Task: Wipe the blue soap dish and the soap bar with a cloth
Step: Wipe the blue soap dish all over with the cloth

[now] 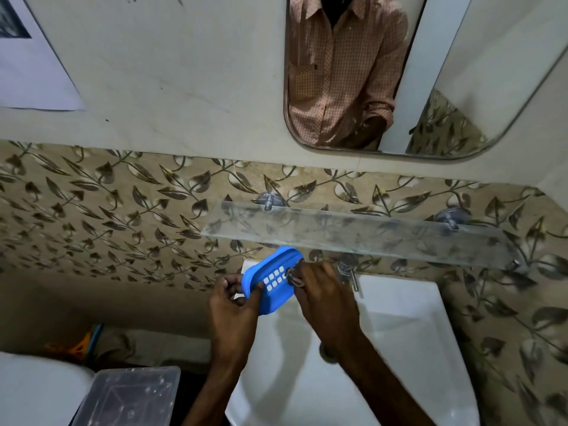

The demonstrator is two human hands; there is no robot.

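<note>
Got the left hand (233, 305) curled round the lower end of the blue soap dish (261, 267), thumb over the rim, holding it tipped up in the air above the back corner of the sink (399, 333). Got the right hand (325, 296) bunched at the fingertips on a small dark wad, pressed into the slotted floor at the dish's upper end. Most likely the cloth (292, 276), though too little of it showing to swear to that.

So, by the look of it: mid-wipe on the dish, inside face, dish empty. No sign of the soap bar anywhere in view, so probably only the first half of the job in hand.

Next up, as a guess: dragging the wad down along the slots toward the left thumb, then round the rim and the underside, keeping a firm hold so the thing doesn't slip into the basin. After that, tracking down the soap.

Further out: tap (350, 272) just behind the right knuckles, glass shelf (353, 232) above the dish with nothing visible on it, mirror (461, 87) higher up, clear plastic box (132, 392) down at lower left.
</note>
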